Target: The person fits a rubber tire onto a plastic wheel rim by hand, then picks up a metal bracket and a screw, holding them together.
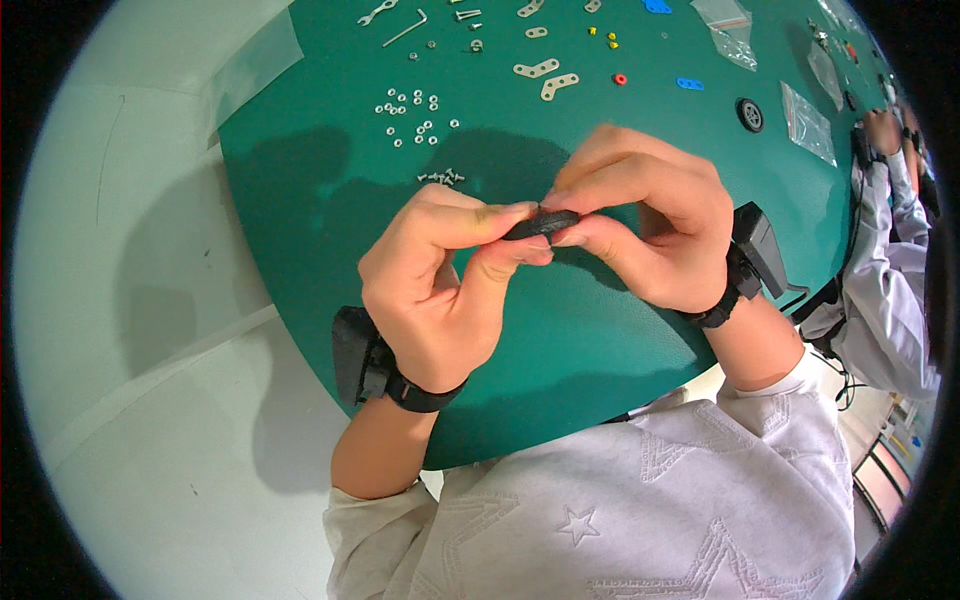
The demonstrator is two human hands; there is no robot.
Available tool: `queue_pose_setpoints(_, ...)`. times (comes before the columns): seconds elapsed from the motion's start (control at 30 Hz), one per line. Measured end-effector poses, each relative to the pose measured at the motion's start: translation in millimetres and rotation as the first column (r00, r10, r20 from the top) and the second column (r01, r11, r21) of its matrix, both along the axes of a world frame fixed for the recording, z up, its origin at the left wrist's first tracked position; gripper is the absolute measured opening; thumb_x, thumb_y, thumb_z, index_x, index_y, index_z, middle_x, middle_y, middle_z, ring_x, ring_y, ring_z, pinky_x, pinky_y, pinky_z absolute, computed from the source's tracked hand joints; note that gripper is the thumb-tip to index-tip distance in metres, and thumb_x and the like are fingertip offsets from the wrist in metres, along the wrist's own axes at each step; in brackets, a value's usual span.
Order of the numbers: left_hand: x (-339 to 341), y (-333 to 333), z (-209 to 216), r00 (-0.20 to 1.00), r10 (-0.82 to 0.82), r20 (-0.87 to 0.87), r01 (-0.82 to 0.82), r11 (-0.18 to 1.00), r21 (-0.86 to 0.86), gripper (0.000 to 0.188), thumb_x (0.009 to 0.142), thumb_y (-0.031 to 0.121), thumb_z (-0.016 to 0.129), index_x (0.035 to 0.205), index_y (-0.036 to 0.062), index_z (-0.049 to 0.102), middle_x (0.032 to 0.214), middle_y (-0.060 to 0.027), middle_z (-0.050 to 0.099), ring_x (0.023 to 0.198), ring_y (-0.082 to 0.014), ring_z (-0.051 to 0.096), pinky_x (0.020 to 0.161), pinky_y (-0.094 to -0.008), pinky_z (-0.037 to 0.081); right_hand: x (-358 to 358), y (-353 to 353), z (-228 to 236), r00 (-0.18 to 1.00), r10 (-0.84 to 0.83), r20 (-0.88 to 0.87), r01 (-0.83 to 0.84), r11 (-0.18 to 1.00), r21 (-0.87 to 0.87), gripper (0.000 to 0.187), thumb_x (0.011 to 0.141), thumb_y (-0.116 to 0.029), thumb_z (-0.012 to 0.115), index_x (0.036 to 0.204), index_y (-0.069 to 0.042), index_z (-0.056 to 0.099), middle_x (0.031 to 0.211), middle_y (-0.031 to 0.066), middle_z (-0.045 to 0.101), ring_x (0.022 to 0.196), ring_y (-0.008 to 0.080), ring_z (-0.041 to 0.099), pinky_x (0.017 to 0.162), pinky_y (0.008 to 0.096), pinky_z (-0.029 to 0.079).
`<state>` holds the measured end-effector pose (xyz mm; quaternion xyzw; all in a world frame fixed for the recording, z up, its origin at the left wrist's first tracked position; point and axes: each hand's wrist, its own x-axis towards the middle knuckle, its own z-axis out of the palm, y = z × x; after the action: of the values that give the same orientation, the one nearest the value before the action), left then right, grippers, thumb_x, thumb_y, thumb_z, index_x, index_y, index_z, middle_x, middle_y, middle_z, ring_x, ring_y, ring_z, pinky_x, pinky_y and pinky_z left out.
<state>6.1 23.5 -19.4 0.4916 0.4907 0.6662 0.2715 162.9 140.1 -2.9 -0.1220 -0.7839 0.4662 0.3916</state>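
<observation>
Between both hands, above the green table (600, 350), is a small black wheel (541, 224) with a ridged tyre, seen edge-on. My left hand (440, 275) pinches its left side between thumb and fingers. On the other side, my right hand (655, 215) grips it by thumb and fingertips. The fingers cover much of the wheel, so its hub cannot be seen. A cluster of small screws (441, 178) lies just beyond my left hand. Further off are several scattered nuts (419, 125). Another black wheel (749, 115) lies flat beyond my right hand.
Toward the back lie an open-end wrench (377, 11), a hex key (405, 28), bent metal plates (559, 86), yellow pieces (612, 41), a red ring (620, 79) and a blue plate (690, 84). Plastic bags (807, 122) rest at right. Another person's arm (878, 200) shows at far right.
</observation>
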Motion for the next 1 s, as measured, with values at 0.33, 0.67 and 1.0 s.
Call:
queue_pose_setpoints(0.33,4.7,7.9,-0.2,0.981,-0.11,0.159,0.111,0.994,-0.002,0.015,0.094,-0.002,0.061,0.107,0.0003,0.052,0.102,-0.0143,0.06,0.085,-0.0224,0.069,0.073,-0.0331,0.062,-2.0,-1.5,1.9,0.995,-0.096,0.01,0.095,0.992,0.086,0.013,0.081,0.0,0.075,0.093,0.0,0.07,0.085,0.0092,0.068,0.072,0.0187,0.066,0.062,0.0273,0.053)
queue_pose_setpoints(0.67,-5.7,9.4,-4.6,0.994,-0.002,-0.113,-0.008,0.996,-0.088,0.02,0.085,-0.01,0.07,0.103,-0.0037,0.063,0.104,-0.0151,0.065,0.089,-0.0205,0.069,0.077,-0.0297,0.059,2.6,5.6,-1.7,0.993,-0.1,0.055,0.088,0.978,0.188,0.019,0.079,-0.004,0.078,0.096,-0.003,0.071,0.089,0.0093,0.068,0.077,0.0237,0.066,0.065,0.0304,0.052)
queue_pose_setpoints(1.0,-10.8,0.0,-3.1,0.976,-0.029,-0.215,0.009,0.996,-0.09,0.022,0.085,-0.01,0.07,0.101,-0.0028,0.057,0.099,-0.0133,0.064,0.091,-0.0169,0.066,0.08,-0.0274,0.055,0.3,4.2,-2.2,0.999,-0.047,0.003,0.045,0.965,0.259,0.024,0.077,-0.006,0.079,0.099,-0.005,0.072,0.09,0.0092,0.067,0.077,0.0247,0.064,0.065,0.0318,0.051)
